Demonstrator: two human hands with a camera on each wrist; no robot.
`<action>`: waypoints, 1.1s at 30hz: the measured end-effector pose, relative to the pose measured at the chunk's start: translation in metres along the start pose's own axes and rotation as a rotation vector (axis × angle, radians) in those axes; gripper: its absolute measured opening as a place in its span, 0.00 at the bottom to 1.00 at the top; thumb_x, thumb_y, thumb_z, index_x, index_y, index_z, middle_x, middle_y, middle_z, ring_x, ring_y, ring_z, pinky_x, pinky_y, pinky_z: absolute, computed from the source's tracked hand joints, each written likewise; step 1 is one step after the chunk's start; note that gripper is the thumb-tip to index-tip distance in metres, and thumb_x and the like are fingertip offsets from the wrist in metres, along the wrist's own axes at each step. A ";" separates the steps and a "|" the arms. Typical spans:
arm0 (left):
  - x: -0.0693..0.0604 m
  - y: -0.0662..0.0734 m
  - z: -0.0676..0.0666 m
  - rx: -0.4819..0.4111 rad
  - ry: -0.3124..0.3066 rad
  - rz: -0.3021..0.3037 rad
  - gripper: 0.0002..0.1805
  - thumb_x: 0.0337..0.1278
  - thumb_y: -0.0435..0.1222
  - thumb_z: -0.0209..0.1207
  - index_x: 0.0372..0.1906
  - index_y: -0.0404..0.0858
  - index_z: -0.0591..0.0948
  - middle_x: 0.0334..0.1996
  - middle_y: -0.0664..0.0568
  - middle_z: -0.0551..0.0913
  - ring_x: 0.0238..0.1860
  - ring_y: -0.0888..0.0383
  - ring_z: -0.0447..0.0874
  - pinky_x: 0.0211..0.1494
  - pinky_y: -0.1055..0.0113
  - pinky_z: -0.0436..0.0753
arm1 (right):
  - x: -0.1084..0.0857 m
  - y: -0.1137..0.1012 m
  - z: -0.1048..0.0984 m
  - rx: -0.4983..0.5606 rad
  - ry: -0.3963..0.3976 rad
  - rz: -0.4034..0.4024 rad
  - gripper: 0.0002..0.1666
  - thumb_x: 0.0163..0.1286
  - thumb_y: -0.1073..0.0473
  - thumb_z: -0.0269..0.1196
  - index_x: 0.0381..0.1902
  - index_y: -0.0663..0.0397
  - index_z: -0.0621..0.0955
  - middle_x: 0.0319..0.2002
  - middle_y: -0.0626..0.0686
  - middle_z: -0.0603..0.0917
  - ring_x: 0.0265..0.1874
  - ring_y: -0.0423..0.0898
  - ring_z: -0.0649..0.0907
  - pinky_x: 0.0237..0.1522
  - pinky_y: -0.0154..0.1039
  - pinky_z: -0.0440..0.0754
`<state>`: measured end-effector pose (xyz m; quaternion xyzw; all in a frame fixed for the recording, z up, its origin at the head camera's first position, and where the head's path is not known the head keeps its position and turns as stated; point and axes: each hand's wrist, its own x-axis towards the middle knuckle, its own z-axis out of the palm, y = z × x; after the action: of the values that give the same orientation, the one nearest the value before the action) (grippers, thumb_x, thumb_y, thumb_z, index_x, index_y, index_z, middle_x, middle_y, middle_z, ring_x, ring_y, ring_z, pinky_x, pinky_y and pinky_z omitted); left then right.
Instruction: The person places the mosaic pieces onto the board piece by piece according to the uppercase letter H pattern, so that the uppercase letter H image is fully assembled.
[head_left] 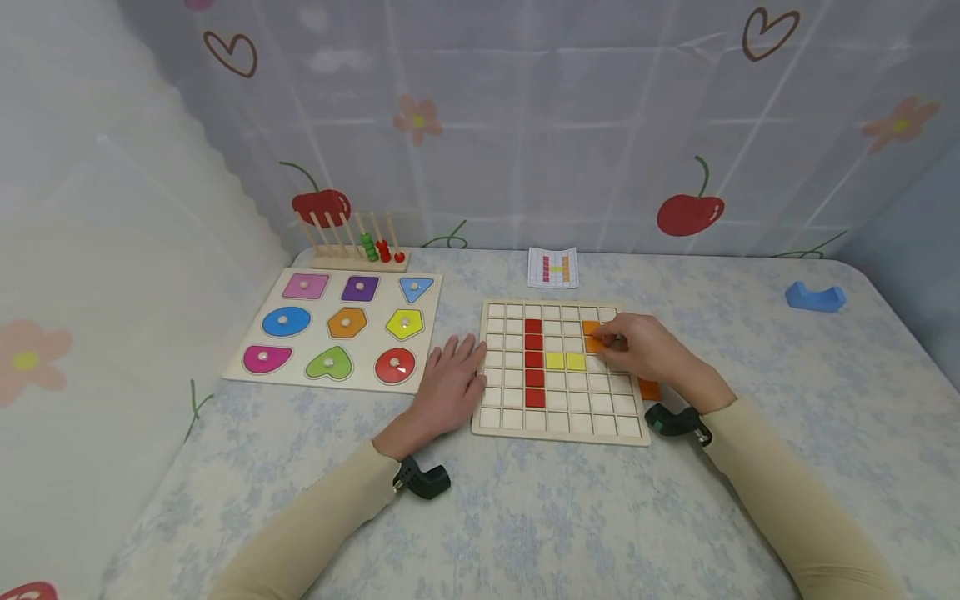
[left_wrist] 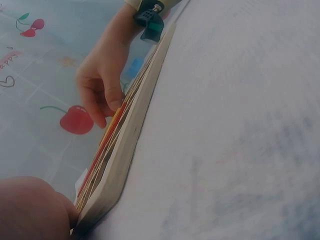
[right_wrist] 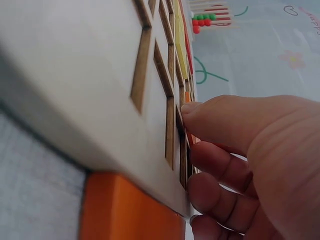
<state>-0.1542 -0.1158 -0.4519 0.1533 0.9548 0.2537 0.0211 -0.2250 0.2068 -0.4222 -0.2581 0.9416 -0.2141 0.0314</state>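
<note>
A wooden grid board [head_left: 562, 437] lies on the table with a column of red tiles [head_left: 534, 359] and two yellow tiles [head_left: 575, 362] in its cells. Near its upper right, an orange tile [head_left: 590, 327] fills one cell. Just below that, my right hand [head_left: 647, 346] pinches another orange tile [head_left: 594, 344] at the cell, mostly covered by the fingers. My left hand [head_left: 453, 385] rests with fingers extended along the board's left edge. Beside the board's right edge, partly under my right wrist, lie more orange pieces [right_wrist: 130, 210].
Left of the board is a shape puzzle [head_left: 300, 337] with knobbed pieces, and behind it a peg stand [head_left: 360, 260] with green and red beads. A printed pattern card [head_left: 552, 268] lies beyond the board. A blue cradle-shaped block [head_left: 815, 297] sits at the far right.
</note>
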 end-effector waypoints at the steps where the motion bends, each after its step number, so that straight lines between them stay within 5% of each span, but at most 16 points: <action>1: 0.000 0.000 0.000 -0.001 0.000 -0.001 0.30 0.76 0.41 0.46 0.77 0.36 0.66 0.79 0.39 0.61 0.82 0.37 0.49 0.81 0.36 0.50 | 0.000 0.000 0.000 0.002 0.001 -0.006 0.19 0.65 0.63 0.70 0.53 0.64 0.86 0.39 0.56 0.86 0.32 0.45 0.76 0.37 0.39 0.76; 33: -0.001 0.001 0.000 0.002 -0.005 -0.006 0.30 0.75 0.41 0.47 0.77 0.36 0.66 0.79 0.39 0.61 0.82 0.38 0.49 0.81 0.37 0.49 | -0.008 0.004 -0.019 0.018 -0.021 0.050 0.21 0.63 0.64 0.70 0.54 0.65 0.85 0.38 0.57 0.85 0.29 0.45 0.77 0.31 0.35 0.77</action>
<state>-0.1534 -0.1154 -0.4519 0.1511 0.9555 0.2522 0.0241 -0.2230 0.2211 -0.4075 -0.2364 0.9454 -0.2191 0.0489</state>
